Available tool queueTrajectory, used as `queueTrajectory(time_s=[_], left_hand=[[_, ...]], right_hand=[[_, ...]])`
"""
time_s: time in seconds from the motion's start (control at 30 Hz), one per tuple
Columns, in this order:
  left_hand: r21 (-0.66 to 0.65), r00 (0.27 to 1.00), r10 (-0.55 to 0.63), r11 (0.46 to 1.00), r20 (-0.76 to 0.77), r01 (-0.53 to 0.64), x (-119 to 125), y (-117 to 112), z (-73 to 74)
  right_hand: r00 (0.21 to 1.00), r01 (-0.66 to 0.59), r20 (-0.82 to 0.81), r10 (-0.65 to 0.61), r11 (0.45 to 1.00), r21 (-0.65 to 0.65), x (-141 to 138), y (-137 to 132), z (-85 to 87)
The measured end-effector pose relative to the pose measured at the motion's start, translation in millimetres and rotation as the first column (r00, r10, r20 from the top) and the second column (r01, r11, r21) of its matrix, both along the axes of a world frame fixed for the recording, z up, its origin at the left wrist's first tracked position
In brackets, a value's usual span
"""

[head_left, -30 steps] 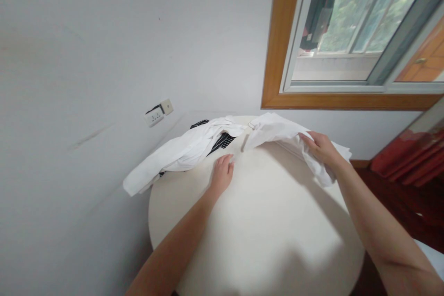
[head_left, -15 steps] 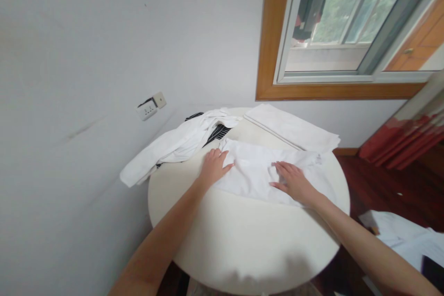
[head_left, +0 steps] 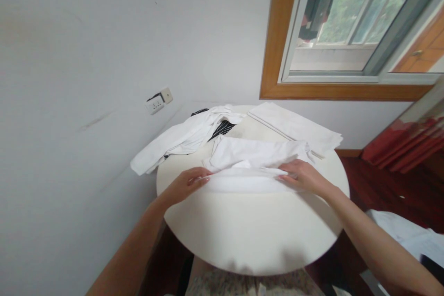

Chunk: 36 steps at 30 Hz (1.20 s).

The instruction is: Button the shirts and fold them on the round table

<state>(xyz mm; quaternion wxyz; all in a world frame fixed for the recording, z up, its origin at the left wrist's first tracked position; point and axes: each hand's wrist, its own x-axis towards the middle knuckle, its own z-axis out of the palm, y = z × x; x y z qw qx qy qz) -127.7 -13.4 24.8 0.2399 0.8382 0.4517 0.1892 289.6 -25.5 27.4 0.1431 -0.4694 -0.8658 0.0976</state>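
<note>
A white garment [head_left: 246, 180] lies partly folded across the middle of the round white table [head_left: 256, 231]; its exact kind I cannot make out. Its near edge is lifted slightly between my two hands. My left hand [head_left: 190, 182] pinches the left end of that edge between thumb and fingers. At the right end, my right hand [head_left: 300, 175] grips the same edge, its fingertips partly hidden by the cloth. Behind my right hand, the far layer of the garment is rumpled.
A folded white cloth [head_left: 294, 125] lies at the table's back right. White clothing [head_left: 183, 134] with a black striped piece [head_left: 222, 129] hangs over the back left edge. A wall socket [head_left: 155, 104] is beside it. White items [head_left: 405, 233] sit low at the right, near a red curtain [head_left: 402, 141].
Both hands went from lying flat on the garment to gripping its near edge, which is now raised and folded. My left hand moved left and nearer. The view has shifted slightly.
</note>
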Motion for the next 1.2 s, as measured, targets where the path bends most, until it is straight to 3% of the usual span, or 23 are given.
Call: queueTrajectory(time_s=[0.07, 0.13, 0.2, 0.27, 0.33, 0.43, 0.57, 0.7, 0.77, 0.83, 0.93, 1.03, 1.1, 1.2], left_hand=[[-0.266, 0.993, -0.122, 0.957, -0.003, 0.117, -9.0, -11.9, 8.7], [-0.427, 0.979, -0.199, 0.882, 0.044, 0.199, -10.7, -16.2, 15.4], [-0.448, 0.982, -0.158, 0.874, 0.107, 0.189, -3.9, -11.6, 19.1], [-0.331, 0.992, -0.078, 0.938, 0.096, 0.105, 10.2, 0.2, 18.4], [-0.099, 0.998, -0.059, 0.993, 0.034, 0.062, 28.3, 15.1, 12.9], [0.205, 0.980, -0.179, 0.959, -0.091, 0.194, 54.5, 35.0, -2.7], [0.266, 0.930, -0.279, 0.903, -0.237, 0.339, 75.4, 48.8, -26.1], [0.318, 0.928, -0.291, 0.879, -0.231, 0.355, 82.0, 53.9, -44.3], [0.353, 0.935, -0.272, 0.872, -0.226, 0.339, 84.3, 53.8, -50.3], [0.372, 0.945, -0.242, 0.875, -0.221, 0.311, 87.0, 50.1, -51.5], [0.357, 0.963, -0.155, 0.906, -0.219, 0.227, 91.3, 36.8, -38.5], [0.290, 0.970, -0.039, 0.951, -0.239, 0.110, 94.5, 20.3, -6.2], [0.242, 0.975, 0.008, 0.969, -0.220, 0.047, 95.5, 15.7, 22.1], [0.258, 0.993, 0.041, 0.966, -0.108, -0.012, 94.8, 29.4, 63.4]], right_hand=[[0.999, -0.049, -0.021, 0.045, 0.976, -0.210, 8.9, -24.9, 21.2], [0.993, -0.116, -0.041, 0.110, 0.867, -0.484, 18.1, -45.0, 39.2], [0.993, -0.122, -0.071, 0.099, 0.748, -0.652, 25.6, -55.3, 51.6], [0.996, -0.078, -0.080, 0.030, 0.711, -0.699, 30.0, -54.6, 57.2], [0.996, 0.009, -0.061, -0.063, 0.769, -0.639, 30.8, -46.1, 55.6], [0.987, 0.152, 0.014, -0.161, 0.898, -0.413, 25.3, -30.9, 41.5], [0.970, 0.112, 0.229, -0.080, 0.985, -0.133, 6.5, -23.7, 11.9], [0.900, 0.109, 0.417, -0.130, 0.991, 0.074, -14.9, -25.2, -5.0], [0.890, 0.105, 0.433, -0.146, 0.988, 0.117, -19.9, -23.0, -4.4], [0.905, 0.077, 0.414, -0.101, 0.994, 0.075, -18.3, -17.8, 1.1], [0.966, -0.024, 0.250, 0.068, 0.984, -0.174, -3.8, -5.3, 17.6], [0.980, -0.179, -0.002, 0.197, 0.889, -0.422, 14.3, 13.2, 43.8], [0.979, -0.202, -0.096, 0.178, 0.863, -0.463, 19.9, 30.9, 64.1], [0.989, -0.106, -0.133, 0.065, 0.936, -0.336, 12.1, 66.5, 88.9]])
